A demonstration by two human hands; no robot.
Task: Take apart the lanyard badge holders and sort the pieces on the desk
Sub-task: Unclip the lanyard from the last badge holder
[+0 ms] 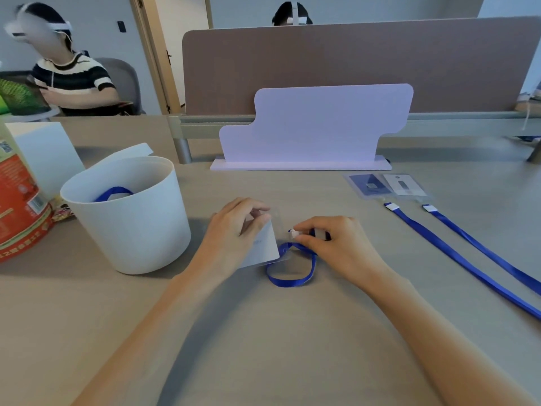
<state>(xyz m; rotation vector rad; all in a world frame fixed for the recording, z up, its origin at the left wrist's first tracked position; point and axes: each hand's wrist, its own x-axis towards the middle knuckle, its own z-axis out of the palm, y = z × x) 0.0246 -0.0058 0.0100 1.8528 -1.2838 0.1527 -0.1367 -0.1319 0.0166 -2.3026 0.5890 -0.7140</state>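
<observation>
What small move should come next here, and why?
Probably pull the clip free: the right hand pinches the white clip of the blue lanyard, while the left hand steadies the badge holder, apparently not yet separated.

Count from my seat: three badge holders total. One is in my left hand [234, 227], a clear sleeve [265, 244] with a white card in it. Two more lie side by side on the desk [263, 332] far right, one with a blue card [369, 184], one with a white card [405, 185].

Blue lanyards: four visible. One is looped under my right hand [333, 244], strap [292, 281] and white clip [294, 234] pinched there. Two run out from the far holders [456, 253] [491, 253], each with one white clip. One is in the bucket [112, 192].

One white bucket [131, 230]. One lilac stand [316, 127]. One red-and-green canister [17, 206], one white box [46, 153]. Two other people in view.
</observation>
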